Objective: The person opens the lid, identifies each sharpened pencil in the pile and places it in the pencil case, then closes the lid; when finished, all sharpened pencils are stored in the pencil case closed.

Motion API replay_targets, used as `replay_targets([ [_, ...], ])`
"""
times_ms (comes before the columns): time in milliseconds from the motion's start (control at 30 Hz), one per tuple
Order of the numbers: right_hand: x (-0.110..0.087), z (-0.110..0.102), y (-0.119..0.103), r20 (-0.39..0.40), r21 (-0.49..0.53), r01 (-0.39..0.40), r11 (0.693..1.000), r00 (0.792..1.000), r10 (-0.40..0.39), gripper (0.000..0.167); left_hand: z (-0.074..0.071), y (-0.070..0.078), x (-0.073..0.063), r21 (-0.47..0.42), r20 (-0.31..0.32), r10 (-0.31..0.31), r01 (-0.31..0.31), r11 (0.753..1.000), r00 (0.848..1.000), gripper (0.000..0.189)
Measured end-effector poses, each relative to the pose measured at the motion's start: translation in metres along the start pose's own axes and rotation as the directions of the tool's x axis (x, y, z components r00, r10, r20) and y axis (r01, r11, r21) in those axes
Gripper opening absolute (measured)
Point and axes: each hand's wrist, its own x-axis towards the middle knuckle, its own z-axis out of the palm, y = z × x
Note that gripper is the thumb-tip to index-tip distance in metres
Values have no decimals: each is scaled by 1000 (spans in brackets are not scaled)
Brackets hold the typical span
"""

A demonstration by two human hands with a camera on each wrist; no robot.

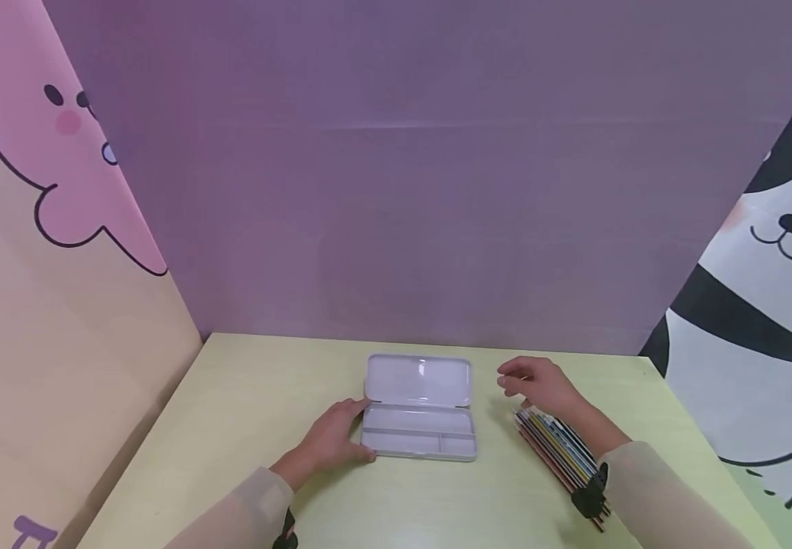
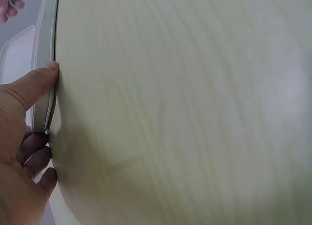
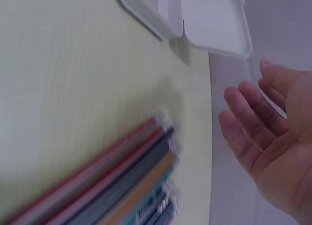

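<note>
The shallow, white, hinged rectangular case (image 1: 399, 441), seemingly plastic, lies open on the pale wood-grain table (image 1: 231, 427); opening it looks done, while the slim, multicoloured pencils (image 1: 552, 451) lie bunched to its right, none yet seen inside. The left hand (image 1: 330, 436) grips the case's left end between thumb and fingers; the right hand (image 1: 541, 383), half open with loosely bent fingers, hovers near the pencils' far ends, holding nothing.

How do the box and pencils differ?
Color: the box is plain and pale; the pencils are multicolored.
Pose: the box lies open, roughly square to the table; the pencils lie slanted, side by side.
Contact: the left hand holds the box; neither hand grips the pencils.
Shared: both rest on the table.
</note>
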Motion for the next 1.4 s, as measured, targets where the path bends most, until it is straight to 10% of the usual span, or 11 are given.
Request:
replay_targets([
  [633, -81, -46, 57, -13, -163, -85, 983, 996, 84, 32, 0, -7, -3, -185, 40, -27, 34, 982, 999, 96],
  [1400, -99, -56, 99, -8, -176, -197, 964, 980, 199, 30, 4, -6, -2, -273, -3, -61, 58, 960, 998, 88],
])
